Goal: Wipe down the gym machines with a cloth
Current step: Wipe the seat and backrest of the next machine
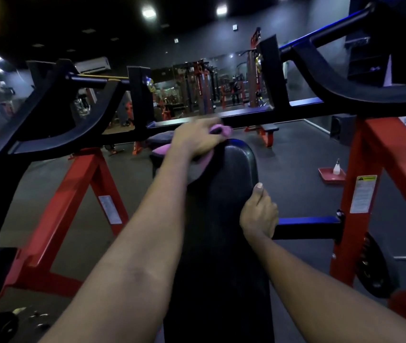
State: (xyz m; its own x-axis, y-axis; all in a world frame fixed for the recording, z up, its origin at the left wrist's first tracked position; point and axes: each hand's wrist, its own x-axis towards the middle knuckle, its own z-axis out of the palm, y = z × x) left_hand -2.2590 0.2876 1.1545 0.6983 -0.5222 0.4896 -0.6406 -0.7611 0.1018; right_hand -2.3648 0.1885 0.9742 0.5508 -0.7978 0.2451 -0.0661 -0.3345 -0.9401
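Cloth (160, 151) lies beneath left grip (197, 142), atop pad (231, 169).

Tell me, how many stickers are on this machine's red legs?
2. A white sticker on the left red leg, and a yellow-headed warning sticker on the right red upright. Others may be hidden on faces turned away.

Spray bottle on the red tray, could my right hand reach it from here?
Probably not: the spray bottle stands on the red tray beyond the red frame, far past the right hand holding the pad.
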